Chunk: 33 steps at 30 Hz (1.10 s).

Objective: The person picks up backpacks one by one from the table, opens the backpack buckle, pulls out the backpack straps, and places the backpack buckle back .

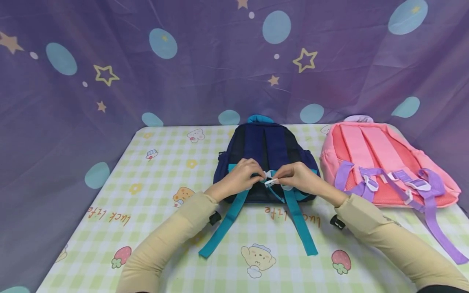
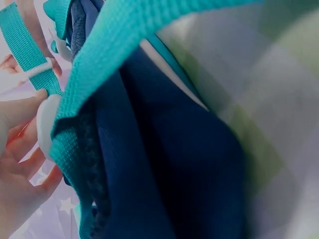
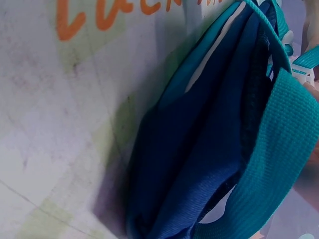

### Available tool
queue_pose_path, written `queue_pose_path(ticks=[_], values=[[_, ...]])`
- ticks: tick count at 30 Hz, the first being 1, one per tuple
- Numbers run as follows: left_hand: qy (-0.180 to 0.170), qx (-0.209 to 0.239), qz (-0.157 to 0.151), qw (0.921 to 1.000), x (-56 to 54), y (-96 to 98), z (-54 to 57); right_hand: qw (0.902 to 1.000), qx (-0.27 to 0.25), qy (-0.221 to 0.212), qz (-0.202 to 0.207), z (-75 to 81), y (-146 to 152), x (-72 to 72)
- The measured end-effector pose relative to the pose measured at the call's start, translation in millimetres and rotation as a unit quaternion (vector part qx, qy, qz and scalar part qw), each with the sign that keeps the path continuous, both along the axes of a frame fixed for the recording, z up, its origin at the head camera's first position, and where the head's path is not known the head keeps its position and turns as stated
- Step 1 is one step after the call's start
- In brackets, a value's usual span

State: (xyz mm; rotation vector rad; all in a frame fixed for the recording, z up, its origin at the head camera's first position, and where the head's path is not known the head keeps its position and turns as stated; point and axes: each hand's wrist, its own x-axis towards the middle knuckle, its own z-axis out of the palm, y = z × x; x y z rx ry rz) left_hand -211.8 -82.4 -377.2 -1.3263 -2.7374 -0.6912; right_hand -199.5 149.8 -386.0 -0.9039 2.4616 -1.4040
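Note:
A navy backpack (image 1: 264, 140) lies on the table with its shoulder straps facing up. My left hand (image 1: 242, 176) pinches a white buckle half (image 1: 268, 174) on a teal strap at the backpack's lower middle. Thumb and fingertips of my right hand (image 1: 299, 178) pinch the other white buckle half (image 1: 271, 183), tilted just below the first. The halves overlap in the head view, so I cannot tell whether they are joined. Two loose teal strap (image 1: 301, 226) ends hang toward me. Close up in the left wrist view, a white strap adjuster (image 2: 46, 127) sits beside my left fingers.
To the right lies a pink backpack (image 1: 384, 158) with purple straps (image 1: 434, 228), one trailing toward the front. A green checked tablecloth (image 1: 154, 211) with printed figures covers the table. A purple patterned curtain (image 1: 220, 73) hangs behind. Small black devices (image 1: 215, 218) show by both wrists.

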Motion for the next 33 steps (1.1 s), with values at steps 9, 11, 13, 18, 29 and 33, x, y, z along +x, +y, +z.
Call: queue_pose_path(ticks=[9,11,13,18,29,33], values=[[0.001,0.019,0.027,0.9994,-3.0,-4.9,-1.1,1.0,-0.002,-0.007,0.0,0.3,-0.3,1.1],[0.002,0.024,0.033,0.9991,-4.0,-5.6,-2.0,1.0,-0.001,-0.009,-0.001,0.4,-0.4,1.1],[0.004,0.028,0.038,0.9989,-4.6,-6.1,-2.7,0.9999,-0.001,-0.01,-0.002,0.7,-0.6,1.2],[0.007,0.041,0.045,0.9981,-4.2,-7.2,-2.2,1.0,-0.002,-0.008,-0.001,1.8,-1.1,1.1],[0.019,0.061,0.054,0.9965,-6.9,-12.1,-5.4,0.9999,-0.004,-0.008,0.007,0.8,-0.3,-0.2],[0.015,0.07,0.052,0.996,-7.7,-13.0,-6.4,0.9999,-0.003,-0.009,0.009,1.4,-0.3,-0.6]])
